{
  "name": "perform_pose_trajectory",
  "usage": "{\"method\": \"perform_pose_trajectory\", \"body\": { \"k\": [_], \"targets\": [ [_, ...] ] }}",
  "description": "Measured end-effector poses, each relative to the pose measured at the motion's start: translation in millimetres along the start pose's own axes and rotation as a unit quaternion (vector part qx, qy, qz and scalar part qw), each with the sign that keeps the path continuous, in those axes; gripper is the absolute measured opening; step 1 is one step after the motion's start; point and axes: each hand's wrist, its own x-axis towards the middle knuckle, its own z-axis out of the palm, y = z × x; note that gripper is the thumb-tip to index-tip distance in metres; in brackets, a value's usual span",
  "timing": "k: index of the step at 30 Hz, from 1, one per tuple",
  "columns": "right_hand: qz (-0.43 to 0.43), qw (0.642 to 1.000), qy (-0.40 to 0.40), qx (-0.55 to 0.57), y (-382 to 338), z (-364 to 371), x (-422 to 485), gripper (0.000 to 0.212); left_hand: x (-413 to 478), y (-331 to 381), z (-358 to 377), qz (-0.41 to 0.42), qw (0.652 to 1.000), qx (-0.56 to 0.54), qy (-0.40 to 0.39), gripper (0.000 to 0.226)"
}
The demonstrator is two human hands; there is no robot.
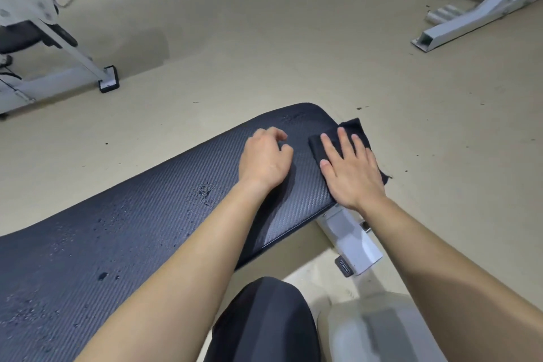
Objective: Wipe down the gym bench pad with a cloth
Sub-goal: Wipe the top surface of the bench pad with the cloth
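Nearest: a dark-clad knee [264,320] below both forearms, and the grey bench frame [352,247] under the pad's near edge.

The bench pad [132,244] runs from lower left to its rounded end, upper centre. Water droplets [205,191] speckle the left and middle stretches; those look unwiped.

Left hand [264,160] rests on the pad, fingers loosely curled, holding nothing.

Right hand [349,169] lies flat on the black cloth [357,129], fingers spread and straight, pressing rather than clamping. The cloth sits at the pad's right edge near the end, part overhanging toward the floor [264,38].

Judgement: wiping has started at the end section. Next move calls for dragging the cloth left across the droplets, keeping it on the pad.

Room: open floor beyond the end; other machines stand well apart.
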Motion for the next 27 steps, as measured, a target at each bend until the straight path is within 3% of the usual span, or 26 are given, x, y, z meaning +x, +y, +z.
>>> {"method": "perform_pose_trajectory", "body": {
  "k": [6,14,21,27],
  "targets": [
    [0.063,0.998,-0.011,0.021,-9.9,6.3,-23.8,0.060,-10.3,4.9,26.6,0.014,0.997,0.075,0.006,0.029],
    [0.004,0.999,-0.036,-0.022,-63.5,-12.4,99.6,0.059,20.7,-39.2,-25.8,-0.012,0.996,0.051,0.068,0.026],
    [-0.191,0.980,-0.024,-0.050,-171.7,16.0,96.4,0.055,30.6,-92.4,-81.6,-0.054,0.990,0.038,0.125,0.032],
    [-0.321,0.944,-0.057,-0.050,-163.8,24.7,20.7,0.060,8.0,-78.8,-71.1,-0.067,0.994,0.059,0.064,0.023]
  ]
}}
